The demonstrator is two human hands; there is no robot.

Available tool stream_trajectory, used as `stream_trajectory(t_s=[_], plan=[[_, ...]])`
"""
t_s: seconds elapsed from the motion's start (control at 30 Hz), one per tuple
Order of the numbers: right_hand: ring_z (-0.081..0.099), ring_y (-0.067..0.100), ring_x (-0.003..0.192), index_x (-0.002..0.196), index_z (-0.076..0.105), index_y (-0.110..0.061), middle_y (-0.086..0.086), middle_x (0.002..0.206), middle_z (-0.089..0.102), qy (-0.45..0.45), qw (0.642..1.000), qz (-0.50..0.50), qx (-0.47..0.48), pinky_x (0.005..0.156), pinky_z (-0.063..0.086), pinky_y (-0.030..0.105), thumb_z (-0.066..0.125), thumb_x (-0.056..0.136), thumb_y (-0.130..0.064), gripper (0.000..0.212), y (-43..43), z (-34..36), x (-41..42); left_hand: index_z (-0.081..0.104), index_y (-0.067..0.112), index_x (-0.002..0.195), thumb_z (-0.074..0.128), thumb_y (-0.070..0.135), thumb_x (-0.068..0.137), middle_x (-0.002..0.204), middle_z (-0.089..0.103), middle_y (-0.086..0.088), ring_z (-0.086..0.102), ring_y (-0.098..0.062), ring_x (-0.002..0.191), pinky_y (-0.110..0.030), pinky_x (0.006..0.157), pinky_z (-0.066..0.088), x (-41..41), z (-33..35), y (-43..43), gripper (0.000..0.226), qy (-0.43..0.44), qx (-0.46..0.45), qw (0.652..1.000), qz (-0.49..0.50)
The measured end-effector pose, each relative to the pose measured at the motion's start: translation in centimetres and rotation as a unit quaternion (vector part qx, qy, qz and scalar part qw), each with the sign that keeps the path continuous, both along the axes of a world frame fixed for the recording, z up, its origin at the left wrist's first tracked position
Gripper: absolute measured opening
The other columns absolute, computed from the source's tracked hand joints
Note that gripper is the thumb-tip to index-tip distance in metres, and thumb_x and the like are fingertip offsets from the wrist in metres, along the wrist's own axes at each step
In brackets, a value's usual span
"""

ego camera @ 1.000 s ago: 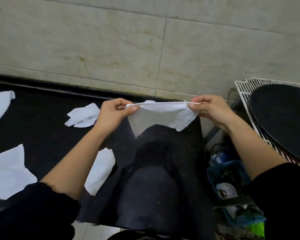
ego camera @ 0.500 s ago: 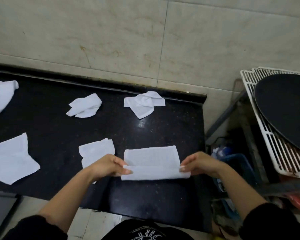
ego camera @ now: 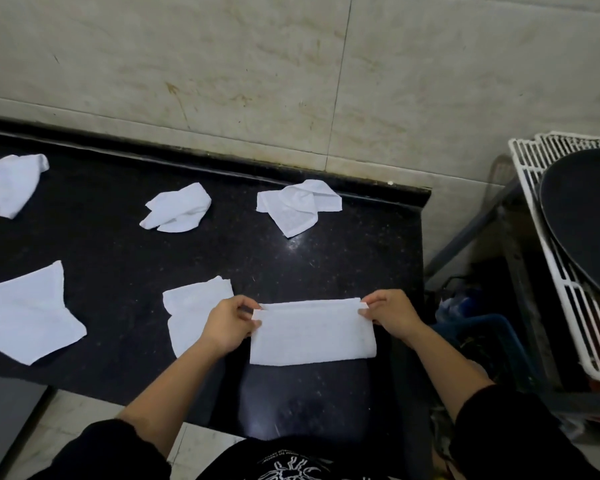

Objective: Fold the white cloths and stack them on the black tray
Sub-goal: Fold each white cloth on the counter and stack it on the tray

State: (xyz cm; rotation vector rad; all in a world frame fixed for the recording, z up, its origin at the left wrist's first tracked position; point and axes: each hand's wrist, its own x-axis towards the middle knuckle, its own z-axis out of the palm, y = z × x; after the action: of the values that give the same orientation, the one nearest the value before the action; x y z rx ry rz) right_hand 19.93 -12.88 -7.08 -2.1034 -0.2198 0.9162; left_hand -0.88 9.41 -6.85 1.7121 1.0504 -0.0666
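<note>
1. On the black surface (ego camera: 118,258), near its front edge, a folded white cloth (ego camera: 312,336) is laid flat.
2. Its far corners are pinched by the left hand (ego camera: 229,323) and right hand (ego camera: 390,315), fingers curled.
3. Off right, the black tray (ego camera: 589,223) is perched on a wire rack (ego camera: 568,306).

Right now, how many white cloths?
6. Back of counter, crumpled: far-left cloth, middle cloth, right cloth. Front: spread cloth at left edge, loose cloth beside left hand, folded cloth pinched by it and right hand. More possibly off-frame.
</note>
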Motion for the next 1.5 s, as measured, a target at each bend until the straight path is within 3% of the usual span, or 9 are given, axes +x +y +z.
stream_trajectory(t_s=[0.2, 0.43, 0.57, 0.73, 0.93, 1.03, 1.17, 1.4, 1.5], plan=[[0.063, 0.017, 0.08, 0.083, 0.065, -0.013, -0.001, 0.077, 0.065, -0.059, 0.997, -0.035, -0.021, 0.076, 0.049, 0.028, 0.076, 0.08, -0.008, 0.013, 1.0, -1.6, -0.1, 0.043, 0.019, 0.077, 0.06, 0.009, 0.086, 0.069, 0.06, 0.002, 0.054, -0.016, 0.066, -0.026, 0.057, 0.04, 0.8, -1.6, -1.2, 0.022, 0.046, 0.19, 0.981, -0.001], [0.061, 0.02, 0.082, 0.092, 0.06, -0.012, 0.003, 0.084, 0.063, -0.135, 0.987, -0.03, -0.082, 0.074, 0.051, 0.032, 0.069, 0.088, -0.022, 0.014, 1.4, -2.3, -1.3, 0.045, 0.017, 0.077, 0.051, 0.008, 0.091, 0.069, 0.057, 0.001, 0.053, -0.02, 0.065, -0.036, 0.061, 0.045, 1.2, -2.7, -1.7, 0.017, 0.059, 0.21, 0.976, -0.003], [0.057, 0.018, 0.08, 0.095, 0.055, -0.014, 0.003, 0.092, 0.058, -0.195, 0.972, 0.01, -0.128, 0.065, 0.044, 0.029, 0.064, 0.09, -0.035, 0.024, 0.8, -2.0, -1.8, 0.05, 0.017, 0.087, 0.052, 0.014, 0.094, 0.09, 0.055, 0.002, 0.055, -0.021, 0.074, -0.036, 0.067, 0.047, 0.9, -2.9, -2.1, 0.008, 0.038, 0.231, 0.972, -0.023], [0.058, 0.019, 0.074, 0.092, 0.055, -0.015, 0.003, 0.081, 0.057, -0.171, 0.981, -0.014, -0.094, 0.067, 0.053, 0.039, 0.07, 0.081, -0.049, 0.039, -1.1, -1.4, -2.2, 0.049, 0.021, 0.1, 0.055, 0.035, 0.095, 0.096, 0.042, 0.007, 0.052, -0.015, 0.065, -0.03, 0.055, 0.042, -1.2, -3.3, -3.3, 0.016, 0.034, 0.279, 0.956, -0.086], [0.057, 0.013, 0.07, 0.087, 0.046, -0.024, -0.004, 0.079, 0.056, -0.149, 0.974, 0.057, -0.159, 0.057, 0.047, 0.031, 0.075, 0.063, -0.067, 0.057, -3.7, -2.0, -5.2, 0.049, 0.028, 0.1, 0.058, 0.047, 0.091, 0.094, 0.041, 0.009, 0.053, -0.006, 0.068, -0.03, 0.058, 0.045, -3.9, -4.2, -4.8, 0.023, 0.058, 0.238, 0.965, -0.092], [0.057, 0.014, 0.073, 0.089, 0.047, -0.023, -0.004, 0.083, 0.057, -0.156, 0.971, 0.053, -0.171, 0.064, 0.051, 0.036, 0.075, 0.067, -0.063, 0.054, -4.0, -1.9, -5.9, 0.046, 0.031, 0.101, 0.059, 0.047, 0.09, 0.095, 0.041, 0.011, 0.053, -0.003, 0.066, -0.028, 0.055, 0.045, -4.5, -4.3, -5.1, 0.023, 0.051, 0.225, 0.969, -0.09], [0.061, 0.021, 0.085, 0.099, 0.052, -0.017, 0.002, 0.095, 0.062, -0.133, 0.974, 0.009, -0.181, 0.073, 0.053, 0.037, 0.082, 0.067, -0.051, 0.056, -3.4, -1.7, -6.2, 0.05, 0.028, 0.102, 0.065, 0.039, 0.088, 0.097, 0.045, 0.005, 0.055, -0.01, 0.075, -0.035, 0.068, 0.051, -4.6, -4.2, -4.9, 0.023, 0.035, 0.195, 0.977, -0.073], [0.067, 0.03, 0.084, 0.098, 0.062, 0.003, 0.015, 0.097, 0.068, 0.033, 0.979, -0.123, -0.162, 0.078, 0.058, 0.041, 0.089, 0.063, -0.019, 0.049, -1.4, -1.6, -5.9, 0.053, 0.026, 0.099, 0.073, 0.032, 0.083, 0.093, 0.048, 0.003, 0.052, -0.006, 0.076, -0.023, 0.062, 0.038, -4.4, -4.4, -4.4, 0.027, 0.016, 0.151, 0.987, -0.056], [0.062, 0.025, 0.079, 0.102, 0.063, 0.003, 0.013, 0.095, 0.065, 0.085, 0.974, -0.176, -0.118, 0.064, 0.051, 0.033, 0.084, 0.067, -0.014, 0.045, -1.4, -1.5, -5.9, 0.052, 0.028, 0.096, 0.074, 0.032, 0.082, 0.093, 0.048, 0.003, 0.052, -0.006, 0.075, -0.016, 0.06, 0.036, -4.5, -4.5, -4.2, 0.026, 0.013, 0.144, 0.988, -0.056]])
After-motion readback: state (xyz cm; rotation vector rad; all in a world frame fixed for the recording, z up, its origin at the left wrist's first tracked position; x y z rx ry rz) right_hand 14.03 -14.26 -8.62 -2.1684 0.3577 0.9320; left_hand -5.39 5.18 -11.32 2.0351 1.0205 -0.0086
